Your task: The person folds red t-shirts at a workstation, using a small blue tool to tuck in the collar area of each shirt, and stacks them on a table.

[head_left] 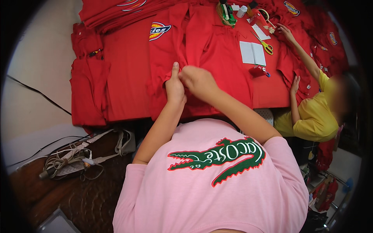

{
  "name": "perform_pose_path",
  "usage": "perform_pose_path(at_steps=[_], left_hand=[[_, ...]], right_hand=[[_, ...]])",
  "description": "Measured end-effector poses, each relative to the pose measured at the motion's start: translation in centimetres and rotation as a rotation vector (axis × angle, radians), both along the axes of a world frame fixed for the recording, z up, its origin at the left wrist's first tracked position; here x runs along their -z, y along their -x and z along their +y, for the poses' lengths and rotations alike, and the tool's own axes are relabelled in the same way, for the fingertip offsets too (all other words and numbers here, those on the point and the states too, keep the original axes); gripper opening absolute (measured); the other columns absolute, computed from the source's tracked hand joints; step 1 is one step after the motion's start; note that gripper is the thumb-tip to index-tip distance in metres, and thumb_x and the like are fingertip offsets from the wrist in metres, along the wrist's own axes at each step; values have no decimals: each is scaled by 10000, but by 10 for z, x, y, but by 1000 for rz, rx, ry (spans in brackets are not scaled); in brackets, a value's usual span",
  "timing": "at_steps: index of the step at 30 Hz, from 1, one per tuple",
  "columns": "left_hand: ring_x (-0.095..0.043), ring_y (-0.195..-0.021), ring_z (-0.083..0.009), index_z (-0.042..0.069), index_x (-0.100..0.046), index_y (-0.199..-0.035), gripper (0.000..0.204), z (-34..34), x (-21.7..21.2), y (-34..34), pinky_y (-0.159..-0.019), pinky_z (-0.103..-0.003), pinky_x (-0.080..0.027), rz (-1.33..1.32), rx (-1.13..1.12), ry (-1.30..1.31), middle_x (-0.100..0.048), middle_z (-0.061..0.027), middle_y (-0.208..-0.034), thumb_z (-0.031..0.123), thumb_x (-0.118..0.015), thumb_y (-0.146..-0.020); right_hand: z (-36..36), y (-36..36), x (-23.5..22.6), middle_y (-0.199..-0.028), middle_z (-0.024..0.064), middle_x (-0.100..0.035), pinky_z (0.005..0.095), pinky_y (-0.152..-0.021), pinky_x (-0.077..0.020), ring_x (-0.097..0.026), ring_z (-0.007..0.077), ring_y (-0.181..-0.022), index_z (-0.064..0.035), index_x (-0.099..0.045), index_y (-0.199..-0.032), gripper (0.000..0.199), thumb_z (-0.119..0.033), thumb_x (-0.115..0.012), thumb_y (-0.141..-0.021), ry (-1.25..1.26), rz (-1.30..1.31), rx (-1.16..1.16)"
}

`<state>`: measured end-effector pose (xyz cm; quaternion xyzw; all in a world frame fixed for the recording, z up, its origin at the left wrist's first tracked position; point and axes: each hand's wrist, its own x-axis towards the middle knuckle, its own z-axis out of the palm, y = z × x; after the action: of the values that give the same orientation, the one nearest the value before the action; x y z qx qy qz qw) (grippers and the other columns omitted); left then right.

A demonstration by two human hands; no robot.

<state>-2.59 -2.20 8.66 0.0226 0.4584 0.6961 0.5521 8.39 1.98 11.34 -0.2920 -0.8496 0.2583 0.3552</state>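
A red garment (221, 62) with a coloured logo patch lies spread before me on the red-covered table (128, 73). Its cloth bunches up at my hands, near the table's front edge. My left hand (175, 86) is closed on the garment, thumb pointing up. Close against it, my right hand (199, 82) is curled with its fingers pressed together at the cloth; it is slightly blurred. Whether something small sits between the right fingers is hidden.
Folded red garments (89, 89) lie at the left, others in a far stack. Right of my work are a spiral notebook (252, 53), yellow scissors (267, 47) and a red tape dispenser (258, 71). A person in yellow (316, 116) handles red cloth. Tangled cables (66, 161) lie lower left.
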Motion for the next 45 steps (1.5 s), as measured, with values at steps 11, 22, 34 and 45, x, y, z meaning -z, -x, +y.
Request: perform_pose_path(at_steps=[11,22,34,45], left_hand=[[-653,-924,-137,28,-680,-1093,303,-3,-7,-24,-837,-306,-521,-14,58,92,-690,-48,-1002,318,-627,-1023],[-694,-903,-184,102,-676,-1053,257,-13,13,-1,-750,-337,-554,54,91,95,-704,-51,-1008,342,-588,-1031],[-682,-1129,-206,13,-637,-1268,429,-14,-35,26,-993,-356,-549,-122,251,-194,-698,-109,-1232,387,-592,-1062],[-672,-850,-156,127,-655,-954,223,-5,-11,15,-757,-334,-546,-61,135,-133,-683,-18,-892,338,-648,-1024]], right_hand=[[20,-14,16,-781,116,-634,448,-619,-483,-654,310,-717,-87,-604,-842,80,-136,-657,-877,-184,-165,192],[-5,4,11,-781,98,-641,454,-631,-502,-663,305,-721,-86,-612,-891,112,-148,-664,-813,-225,-75,75],[53,-14,20,-672,32,-575,386,-678,-452,-570,175,-652,-3,-651,-808,393,-312,-615,-1047,204,403,51],[-14,22,-17,-681,67,-623,404,-609,-483,-624,272,-630,-112,-630,-750,232,-254,-693,-923,-449,-45,-45]])
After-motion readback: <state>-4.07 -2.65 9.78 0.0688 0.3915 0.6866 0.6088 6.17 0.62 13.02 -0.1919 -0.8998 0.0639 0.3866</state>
